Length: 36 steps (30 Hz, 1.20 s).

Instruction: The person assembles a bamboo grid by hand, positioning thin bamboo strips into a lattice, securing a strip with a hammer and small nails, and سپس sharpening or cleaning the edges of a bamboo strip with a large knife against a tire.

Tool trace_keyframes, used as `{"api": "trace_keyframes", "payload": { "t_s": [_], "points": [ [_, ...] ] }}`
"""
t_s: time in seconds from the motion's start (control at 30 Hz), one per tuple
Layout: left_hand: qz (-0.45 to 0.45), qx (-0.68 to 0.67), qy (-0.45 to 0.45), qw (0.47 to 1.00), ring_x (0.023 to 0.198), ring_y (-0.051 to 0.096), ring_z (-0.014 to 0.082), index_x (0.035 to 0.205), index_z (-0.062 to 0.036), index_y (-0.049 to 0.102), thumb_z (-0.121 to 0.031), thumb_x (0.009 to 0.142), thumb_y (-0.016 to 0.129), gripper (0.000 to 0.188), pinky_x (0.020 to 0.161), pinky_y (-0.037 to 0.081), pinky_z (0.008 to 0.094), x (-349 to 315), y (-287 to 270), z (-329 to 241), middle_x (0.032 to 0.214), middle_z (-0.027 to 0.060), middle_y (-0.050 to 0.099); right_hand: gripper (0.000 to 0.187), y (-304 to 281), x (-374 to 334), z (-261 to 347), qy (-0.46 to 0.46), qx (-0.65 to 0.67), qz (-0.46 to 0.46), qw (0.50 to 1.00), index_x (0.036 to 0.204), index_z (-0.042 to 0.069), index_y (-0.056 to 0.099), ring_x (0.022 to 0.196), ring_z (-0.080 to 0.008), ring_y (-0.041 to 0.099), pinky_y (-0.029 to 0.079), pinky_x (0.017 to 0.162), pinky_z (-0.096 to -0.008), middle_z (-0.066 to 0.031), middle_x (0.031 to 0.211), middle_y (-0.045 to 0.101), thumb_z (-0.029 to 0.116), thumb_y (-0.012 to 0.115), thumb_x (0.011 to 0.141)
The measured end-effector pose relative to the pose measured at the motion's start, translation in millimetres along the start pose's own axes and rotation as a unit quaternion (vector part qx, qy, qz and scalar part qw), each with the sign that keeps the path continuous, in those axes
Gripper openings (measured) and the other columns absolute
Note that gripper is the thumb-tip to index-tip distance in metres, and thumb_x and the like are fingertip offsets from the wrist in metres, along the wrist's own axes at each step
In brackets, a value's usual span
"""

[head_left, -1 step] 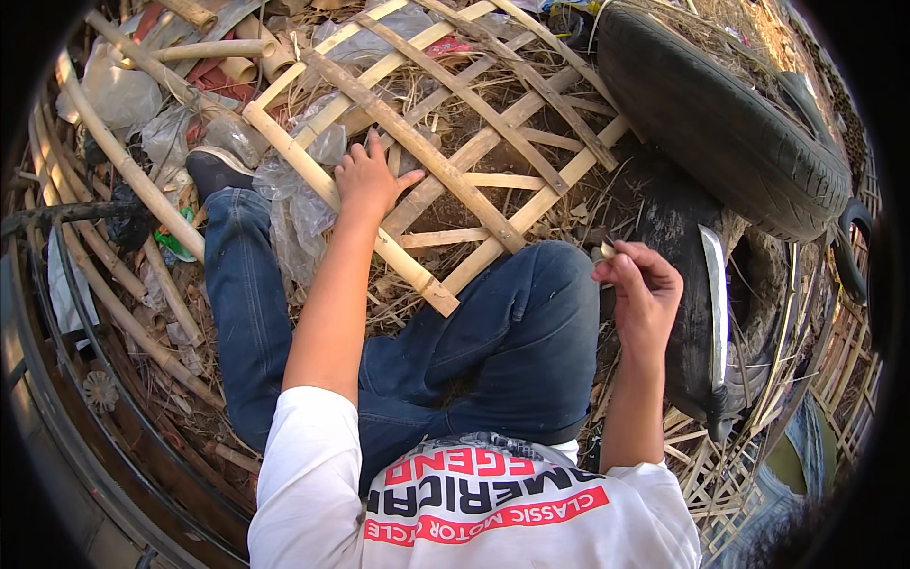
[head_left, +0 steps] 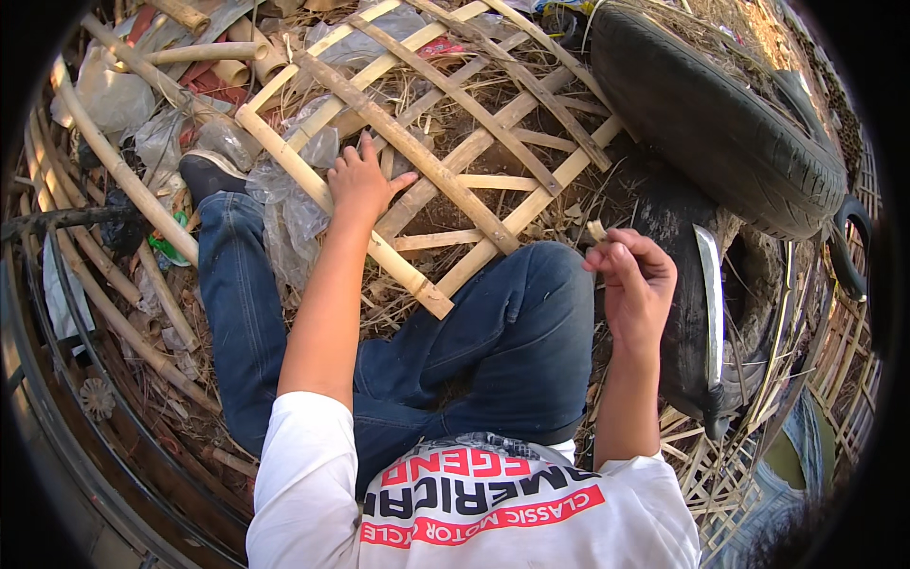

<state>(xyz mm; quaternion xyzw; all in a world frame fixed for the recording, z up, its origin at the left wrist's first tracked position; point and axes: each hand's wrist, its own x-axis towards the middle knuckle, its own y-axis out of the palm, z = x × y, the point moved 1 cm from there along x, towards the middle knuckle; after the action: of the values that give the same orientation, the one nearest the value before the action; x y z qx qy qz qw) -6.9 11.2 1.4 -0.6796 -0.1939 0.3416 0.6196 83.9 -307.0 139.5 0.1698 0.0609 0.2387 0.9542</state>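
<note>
Left hand (head_left: 358,187) sits fingers spread on left side of bamboo lattice (head_left: 408,151); right hand (head_left: 637,287), right of it, pinches small pale chip (head_left: 595,230).

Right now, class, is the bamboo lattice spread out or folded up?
Spread out: the bamboo lattice shows its strips crossing one another at angles, with open gaps between them.

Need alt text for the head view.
A person's left hand lies over the edge of a bamboo lattice, while the right hand pinches a small pale piece. Tires and a long blade are at right, bamboo poles at left.
</note>
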Motion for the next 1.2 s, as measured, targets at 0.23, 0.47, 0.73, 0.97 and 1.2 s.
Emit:
{"api": "trace_keyframes", "payload": {
  "t_s": [0.23,0.47,0.73,0.97,1.2],
  "points": [
    [-0.004,-0.010,0.020,1.000,0.109,0.052,0.0339,0.144,-0.0038,0.030,-0.074,0.072,0.061,0.106,0.092,0.042,0.0441,3,2,-11,0.121,0.0188,0.048,0.012,38,23,7,-0.012,0.170,0.070,0.983,0.099,-0.003,0.066,0.073,-0.0221,0.064,0.056,0.065,-0.0369,-0.0126,0.089,0.062,0.004,0.062,0.089],
    [-0.003,-0.005,0.014,1.000,0.110,0.052,0.0344,0.145,-0.0040,0.028,-0.074,0.073,0.059,0.105,0.092,0.041,0.0452,2,3,-8,0.121,0.0193,0.048,0.012,41,31,-1,0.010,0.209,0.096,0.973,0.097,-0.002,0.067,0.077,-0.0215,0.064,0.054,0.069,-0.0343,-0.0125,0.089,0.062,0.005,0.064,0.089],
    [-0.016,-0.011,0.008,1.000,0.110,0.051,0.0313,0.145,-0.0062,0.030,-0.075,0.068,0.063,0.108,0.092,0.040,0.0416,2,-1,-10,0.120,0.0168,0.051,0.016,92,99,-89,-0.022,-0.136,0.053,0.989,0.095,-0.004,0.071,0.076,-0.0111,0.065,0.051,0.071,-0.0241,-0.0100,0.083,0.070,0.008,0.071,0.085],
    [-0.022,-0.051,0.010,0.998,0.109,0.051,0.0310,0.145,-0.0061,0.032,-0.073,0.066,0.066,0.108,0.092,0.040,0.0408,0,-4,-7,0.117,0.0164,0.051,0.016,137,161,-179,-0.062,-0.257,0.089,0.960,0.094,-0.003,0.070,0.071,-0.0079,0.063,0.050,0.065,-0.0233,-0.0065,0.080,0.071,0.006,0.074,0.081],
    [-0.013,-0.061,0.012,0.998,0.107,0.051,0.0297,0.146,-0.0064,0.031,-0.073,0.065,0.066,0.110,0.089,0.040,0.0403,0,-4,-3,0.116,0.0150,0.052,0.008,145,167,-206,-0.104,-0.320,0.093,0.937,0.080,-0.001,0.070,0.067,-0.0189,0.070,0.053,0.065,-0.0295,-0.0139,0.075,0.071,0.005,0.074,0.077]
  ]
}}
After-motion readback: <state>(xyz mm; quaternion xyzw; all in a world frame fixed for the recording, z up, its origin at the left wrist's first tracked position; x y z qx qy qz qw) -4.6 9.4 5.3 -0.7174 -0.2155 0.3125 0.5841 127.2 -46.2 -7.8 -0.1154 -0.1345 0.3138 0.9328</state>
